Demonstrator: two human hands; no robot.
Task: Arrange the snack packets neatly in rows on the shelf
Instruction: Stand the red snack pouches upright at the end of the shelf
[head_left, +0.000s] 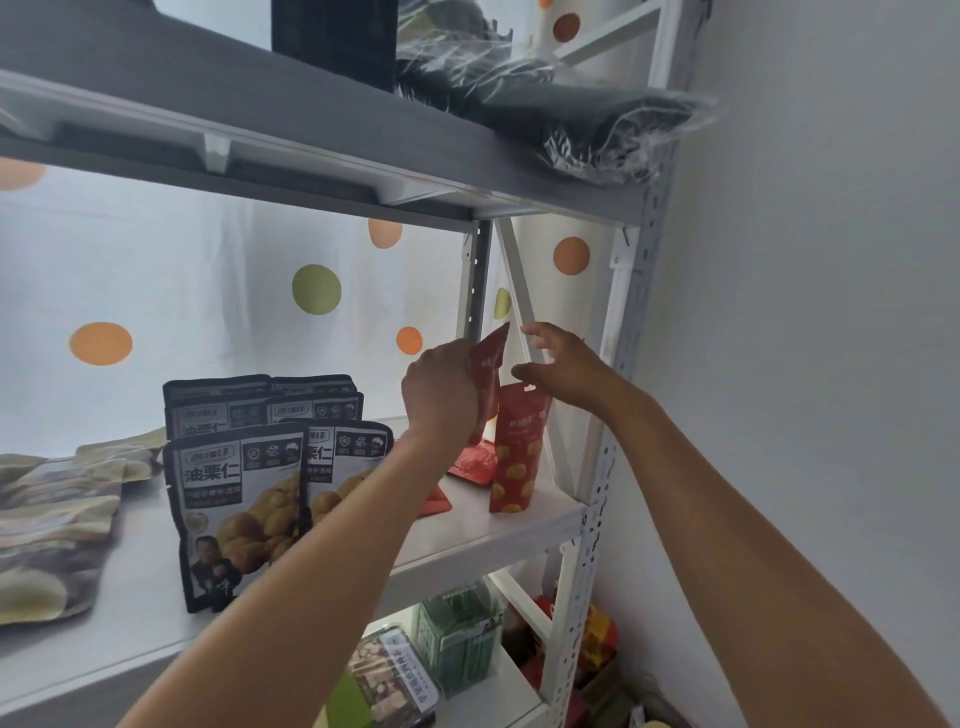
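The left hand grips a red snack packet with its fingers curled round the packet's lower part, holding it upright and raised above the shelf. The right hand hovers at 3 o'clock from this packet, its fingers spread and relaxed, holding nothing. Directly below the right hand, a second red packet stands upright near the right front corner of the shelf. A flat red packet lies on the shelf behind the standing one, at 9 o'clock from it. Another flat red packet shows partly beneath the left forearm. At 9 o'clock from the hands, black chestnut packets stand in rows, two wide. At the far 9 o'clock edge, olive-toned packets lie flat in a loose pile. Wrapped dark bundles rest on the upper shelf.
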